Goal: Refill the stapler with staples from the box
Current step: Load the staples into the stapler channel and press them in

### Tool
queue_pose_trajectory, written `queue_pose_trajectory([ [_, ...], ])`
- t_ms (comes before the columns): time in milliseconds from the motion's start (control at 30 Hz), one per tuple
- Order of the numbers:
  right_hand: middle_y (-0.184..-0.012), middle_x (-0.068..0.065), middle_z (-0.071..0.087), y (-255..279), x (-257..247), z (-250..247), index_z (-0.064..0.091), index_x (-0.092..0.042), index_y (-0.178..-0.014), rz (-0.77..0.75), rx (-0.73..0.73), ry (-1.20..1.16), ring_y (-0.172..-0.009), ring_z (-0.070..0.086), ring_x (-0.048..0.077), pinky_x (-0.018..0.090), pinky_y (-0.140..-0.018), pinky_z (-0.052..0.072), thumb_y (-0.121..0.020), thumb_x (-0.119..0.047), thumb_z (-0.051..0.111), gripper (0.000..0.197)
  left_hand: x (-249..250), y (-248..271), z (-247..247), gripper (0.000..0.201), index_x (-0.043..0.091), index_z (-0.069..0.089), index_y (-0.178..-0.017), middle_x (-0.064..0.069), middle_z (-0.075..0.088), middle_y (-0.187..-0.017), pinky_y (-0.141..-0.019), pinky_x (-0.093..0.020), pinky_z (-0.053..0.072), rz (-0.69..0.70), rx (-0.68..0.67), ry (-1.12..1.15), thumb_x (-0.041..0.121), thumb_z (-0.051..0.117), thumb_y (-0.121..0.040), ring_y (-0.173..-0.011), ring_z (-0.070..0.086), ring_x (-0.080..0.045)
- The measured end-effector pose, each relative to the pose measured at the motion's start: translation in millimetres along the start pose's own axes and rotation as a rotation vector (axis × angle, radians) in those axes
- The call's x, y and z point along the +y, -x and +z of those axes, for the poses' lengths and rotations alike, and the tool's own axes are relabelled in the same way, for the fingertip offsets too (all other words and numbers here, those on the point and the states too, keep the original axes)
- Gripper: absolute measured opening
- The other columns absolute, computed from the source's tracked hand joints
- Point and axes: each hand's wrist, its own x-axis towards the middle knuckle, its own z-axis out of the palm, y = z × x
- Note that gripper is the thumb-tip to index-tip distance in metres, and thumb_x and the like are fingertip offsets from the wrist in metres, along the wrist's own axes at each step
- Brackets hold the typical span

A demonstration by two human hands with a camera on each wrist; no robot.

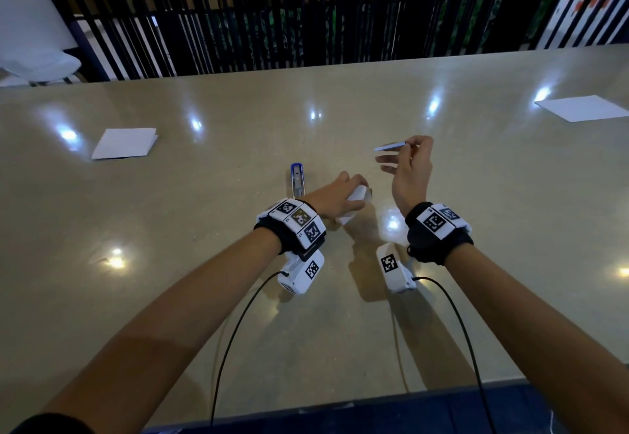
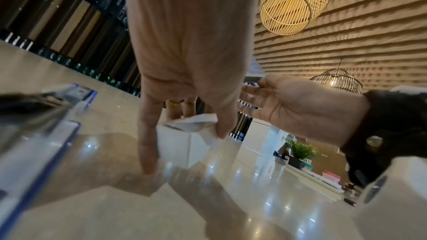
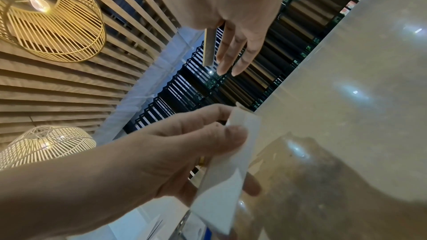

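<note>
With staple strip (image 1: pixel 390 146) pinched in R hand (image 1: pixel 410 174) above table (image 1: pixel 204 297), L hand (image 1: pixel 335 200) gripping box (image 1: pixel 355 203), bring strip level, legs down, w/ open stapler (image 1: pixel 298 180) channel nearby.

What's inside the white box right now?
Cannot tell: the left hand grips the box and its inside is hidden. The right hand pinches a staple strip.
</note>
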Motion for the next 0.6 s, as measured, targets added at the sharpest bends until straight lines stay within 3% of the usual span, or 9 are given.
queue_pose_trajectory([
  [133, -0.084, 0.000, 0.055, -3, 5, -11, 0.032, -0.011, -0.099, 0.024, 0.013, 0.028, -0.065, 0.065, 0.019, 0.026, -0.058, 0.050, -0.100, -0.008, 0.028, 0.005, 12, -9, 13, 0.048, 0.009, 0.046, -0.132, -0.015, 0.054, -0.125, -0.082, -0.031, 0.037, -0.020, 0.004, -0.042, 0.033, 0.059, -0.092, -0.113, 0.054, -0.031],
  [267, -0.083, -0.001, 0.056, -4, 8, -20, 0.033, -0.011, -0.099, 0.035, 0.010, 0.038, -0.064, 0.064, 0.020, 0.028, -0.057, 0.049, -0.100, -0.009, 0.028, 0.005, 23, -16, 24, 0.053, 0.011, 0.056, -0.116, -0.005, 0.058, -0.104, -0.075, -0.031, 0.042, -0.155, 0.065, -0.111, 0.048, 0.068, -0.080, -0.096, 0.058, -0.025],
  [367, -0.083, 0.001, 0.059, -4, 9, -26, 0.033, -0.012, -0.098, 0.046, -0.007, 0.065, -0.062, 0.063, 0.022, 0.028, -0.057, 0.048, -0.100, -0.009, 0.029, 0.006, 18, -20, 27, 0.041, 0.012, 0.057, -0.095, -0.006, 0.057, -0.092, -0.071, -0.030, 0.041, -0.206, 0.065, -0.054, 0.050, 0.064, -0.083, -0.082, 0.057, -0.023],
  [433, -0.085, 0.004, 0.060, -4, 10, -29, 0.034, -0.012, -0.097, 0.057, -0.024, 0.100, -0.059, 0.061, 0.021, 0.027, -0.055, 0.047, -0.099, -0.009, 0.030, 0.006, 10, -17, 21, 0.038, 0.010, 0.056, -0.101, -0.008, 0.059, -0.098, -0.074, -0.033, 0.047, -0.218, 0.096, 0.044, 0.044, 0.063, -0.086, -0.087, 0.060, -0.025],
  [500, -0.089, 0.009, 0.060, -4, 12, -28, 0.036, -0.011, -0.096, 0.079, -0.074, 0.141, -0.057, 0.059, 0.019, 0.027, -0.054, 0.045, -0.098, -0.008, 0.032, 0.006, 0, -13, 8, 0.044, 0.006, 0.053, -0.123, -0.011, 0.060, -0.115, -0.083, -0.034, 0.049, -0.178, 0.157, 0.111, 0.036, 0.061, -0.090, -0.100, 0.062, -0.028],
  [600, -0.095, 0.012, 0.057, -3, 14, -18, 0.042, -0.015, -0.090, 0.121, -0.225, 0.241, -0.056, 0.057, 0.016, 0.026, -0.050, 0.041, -0.098, -0.009, 0.037, 0.011, -11, -3, -13, 0.039, 0.003, 0.054, -0.130, -0.015, 0.064, -0.119, -0.080, -0.022, 0.045, -0.011, 0.303, 0.248, 0.027, 0.047, -0.099, -0.095, 0.060, -0.021],
])
